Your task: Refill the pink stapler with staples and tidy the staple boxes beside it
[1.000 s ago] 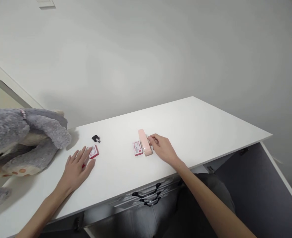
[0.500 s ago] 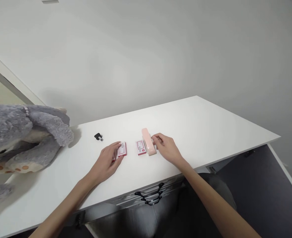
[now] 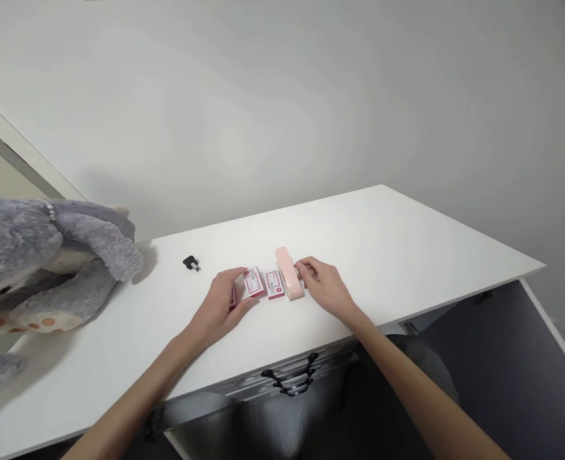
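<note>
My left hand grips a small red-and-white box between thumb and fingers, tilted up off the white table. A second red-and-white box lies flat just right of it. A pink stapler lies beside that box, pointing away from me. My right hand rests on the table with curled fingers touching the stapler's right side.
A small black clip-like object lies on the table to the back left. A grey plush toy sits at the left end. Black drawer handles show under the front edge. A wall stands behind the table.
My left hand has carried the small box from the left side of the table to the right, up against the other box. The right hand has stayed at the stapler.
</note>
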{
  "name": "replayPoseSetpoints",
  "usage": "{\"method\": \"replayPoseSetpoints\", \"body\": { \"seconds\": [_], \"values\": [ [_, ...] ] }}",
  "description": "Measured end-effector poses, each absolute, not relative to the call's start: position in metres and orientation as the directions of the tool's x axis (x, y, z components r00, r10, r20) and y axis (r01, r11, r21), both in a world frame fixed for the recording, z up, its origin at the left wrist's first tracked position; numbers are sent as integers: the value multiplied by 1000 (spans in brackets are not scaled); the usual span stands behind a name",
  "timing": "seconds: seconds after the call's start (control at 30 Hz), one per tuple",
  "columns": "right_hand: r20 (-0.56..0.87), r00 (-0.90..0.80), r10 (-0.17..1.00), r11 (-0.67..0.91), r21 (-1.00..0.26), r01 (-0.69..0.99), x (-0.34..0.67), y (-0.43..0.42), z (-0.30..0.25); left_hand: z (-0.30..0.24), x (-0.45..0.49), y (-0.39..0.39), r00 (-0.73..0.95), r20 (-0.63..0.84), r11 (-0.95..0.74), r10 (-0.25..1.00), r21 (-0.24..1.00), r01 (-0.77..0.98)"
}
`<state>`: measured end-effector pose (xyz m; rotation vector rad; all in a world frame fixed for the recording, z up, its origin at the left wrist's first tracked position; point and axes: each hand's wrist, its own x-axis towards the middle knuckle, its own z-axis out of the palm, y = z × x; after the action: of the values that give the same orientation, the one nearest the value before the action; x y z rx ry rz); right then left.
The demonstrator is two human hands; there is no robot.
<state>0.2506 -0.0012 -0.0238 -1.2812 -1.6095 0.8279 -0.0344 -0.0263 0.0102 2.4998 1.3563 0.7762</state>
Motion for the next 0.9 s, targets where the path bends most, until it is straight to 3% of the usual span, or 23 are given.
{"method": "replayPoseSetpoints", "body": {
  "seconds": [0.43,0.57,0.77,0.9],
  "values": [
    [204,-62,977,212,-911,354,251,-1,-22,4,-3,-9,510,434,-640,743,239,730],
    [187,-63,980,198,-911,362,251,-2,-21,4,-6,-10,458,423,-596,782,288,750],
    [161,-64,985,174,-916,361,252,-4,-19,7,-19,-6,263,415,-450,871,459,766],
    [157,-61,986,169,-920,353,252,-4,-18,10,-30,0,191,394,-374,899,463,804]
  ]
}}
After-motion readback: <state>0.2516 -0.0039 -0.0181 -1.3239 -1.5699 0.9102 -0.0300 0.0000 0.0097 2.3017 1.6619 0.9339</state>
